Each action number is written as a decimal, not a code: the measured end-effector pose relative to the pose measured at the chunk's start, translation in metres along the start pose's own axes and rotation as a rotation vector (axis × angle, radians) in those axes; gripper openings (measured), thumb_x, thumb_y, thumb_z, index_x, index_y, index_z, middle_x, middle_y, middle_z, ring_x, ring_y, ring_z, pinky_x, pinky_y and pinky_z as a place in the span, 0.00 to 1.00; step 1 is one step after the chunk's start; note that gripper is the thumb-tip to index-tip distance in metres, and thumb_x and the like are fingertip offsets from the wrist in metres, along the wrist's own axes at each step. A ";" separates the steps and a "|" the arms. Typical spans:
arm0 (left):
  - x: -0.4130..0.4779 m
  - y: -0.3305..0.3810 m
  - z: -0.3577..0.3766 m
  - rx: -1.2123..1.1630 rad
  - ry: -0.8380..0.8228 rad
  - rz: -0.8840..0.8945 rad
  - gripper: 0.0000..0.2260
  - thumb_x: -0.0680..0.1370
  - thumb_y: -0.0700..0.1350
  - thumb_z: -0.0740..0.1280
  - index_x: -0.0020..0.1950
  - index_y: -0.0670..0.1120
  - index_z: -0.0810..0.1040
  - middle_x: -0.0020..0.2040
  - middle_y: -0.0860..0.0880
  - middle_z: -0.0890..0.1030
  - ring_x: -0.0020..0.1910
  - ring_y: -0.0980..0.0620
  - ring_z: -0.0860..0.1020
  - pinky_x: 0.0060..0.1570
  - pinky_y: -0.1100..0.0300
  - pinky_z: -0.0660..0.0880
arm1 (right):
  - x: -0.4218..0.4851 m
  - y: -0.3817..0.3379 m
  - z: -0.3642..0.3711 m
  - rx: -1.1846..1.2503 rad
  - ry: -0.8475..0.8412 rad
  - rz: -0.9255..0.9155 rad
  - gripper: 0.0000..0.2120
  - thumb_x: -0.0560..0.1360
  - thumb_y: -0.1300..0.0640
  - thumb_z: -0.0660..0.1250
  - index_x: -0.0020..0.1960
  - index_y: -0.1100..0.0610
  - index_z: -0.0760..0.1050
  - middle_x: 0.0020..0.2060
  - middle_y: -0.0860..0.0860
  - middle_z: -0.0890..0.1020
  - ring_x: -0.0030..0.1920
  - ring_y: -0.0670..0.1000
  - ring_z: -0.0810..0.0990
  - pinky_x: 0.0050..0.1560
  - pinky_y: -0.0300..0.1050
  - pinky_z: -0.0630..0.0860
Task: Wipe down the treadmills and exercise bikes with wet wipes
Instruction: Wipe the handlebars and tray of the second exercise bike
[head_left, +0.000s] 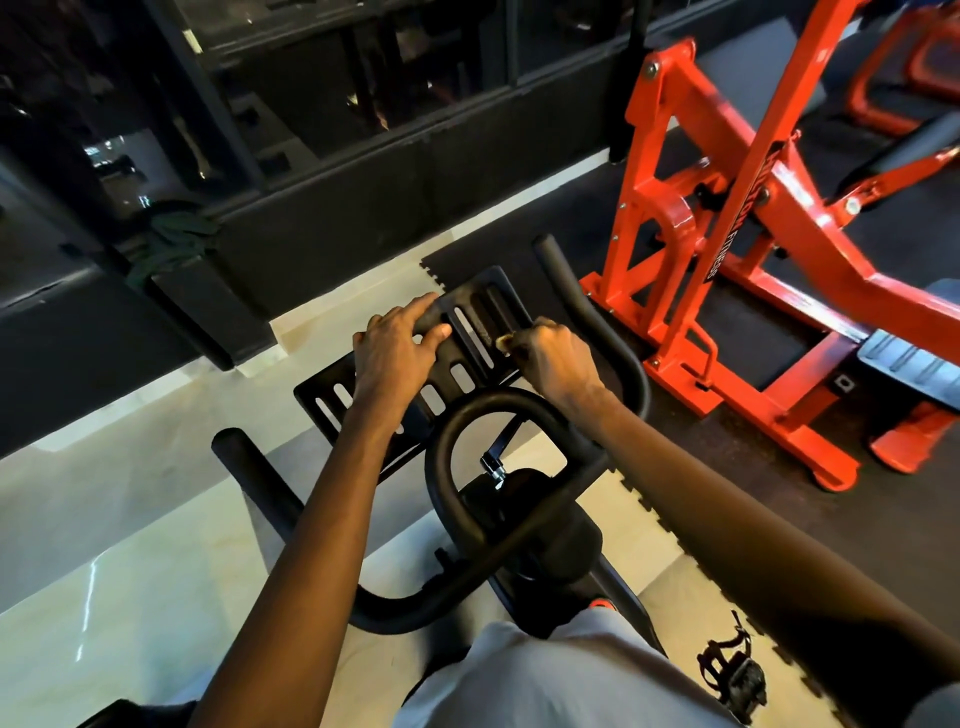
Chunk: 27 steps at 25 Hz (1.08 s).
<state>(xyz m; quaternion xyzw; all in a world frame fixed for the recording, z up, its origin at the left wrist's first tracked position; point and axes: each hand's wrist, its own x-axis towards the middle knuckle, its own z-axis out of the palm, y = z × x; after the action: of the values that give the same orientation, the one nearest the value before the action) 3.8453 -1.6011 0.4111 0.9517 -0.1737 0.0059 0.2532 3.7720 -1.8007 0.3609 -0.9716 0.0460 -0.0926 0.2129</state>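
Where the person sits: a black bike (561, 540), seen from above, with grey shorts (545, 686) at the bottom edge.
Tray: a black slotted tray (483, 285) stands at the front of the bike, tilted up at its far end, beyond the looped bar (441, 457).
Left hand: the left hand (395, 348) lies flat on the tray's left part, fingers straight and slightly spread, fingertips near the far slots.
Right hand: the right hand (556, 358) is curled at the tray's right edge, pinching a small tan wad (503, 343) against the tray.
Wad: too small to tell whether it is a wet wipe.
Handlebars: one black grip (566, 275) rises right of the tray; another (254, 467) reaches out on the left.
Pedal: a strapped pedal (732, 670) hangs at lower right.
Floor: pale tiles (130, 519) on the left, a dark mat (779, 519) on the right.
Beside the bike: an orange machine (727, 234) stands on the mat, near the right grip.
Far side: a green cloth (171, 239) hangs on a dark frame.
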 end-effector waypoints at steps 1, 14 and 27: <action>0.000 0.000 0.000 0.006 -0.003 0.002 0.23 0.82 0.55 0.65 0.77 0.56 0.69 0.67 0.48 0.78 0.70 0.46 0.70 0.67 0.47 0.63 | 0.000 0.001 0.000 -0.013 -0.024 0.032 0.10 0.79 0.53 0.69 0.59 0.51 0.82 0.52 0.53 0.80 0.50 0.56 0.83 0.42 0.43 0.70; 0.016 -0.012 -0.023 0.051 -0.266 0.163 0.27 0.82 0.56 0.65 0.79 0.53 0.63 0.69 0.46 0.77 0.67 0.44 0.75 0.64 0.46 0.72 | 0.039 -0.031 -0.027 -0.056 0.149 -0.055 0.10 0.81 0.54 0.63 0.59 0.52 0.79 0.55 0.53 0.75 0.56 0.54 0.77 0.48 0.47 0.74; 0.024 -0.021 -0.027 0.036 -0.295 0.292 0.31 0.82 0.54 0.65 0.82 0.50 0.57 0.77 0.44 0.69 0.75 0.42 0.67 0.69 0.47 0.68 | -0.007 -0.015 0.003 -0.130 0.026 0.448 0.06 0.74 0.57 0.69 0.47 0.57 0.84 0.41 0.56 0.86 0.44 0.59 0.85 0.42 0.53 0.82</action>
<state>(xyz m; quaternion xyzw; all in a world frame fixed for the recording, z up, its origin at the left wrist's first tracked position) 3.8764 -1.5788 0.4274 0.9114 -0.3447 -0.0937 0.2043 3.7666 -1.7847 0.3640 -0.9475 0.2692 -0.0524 0.1643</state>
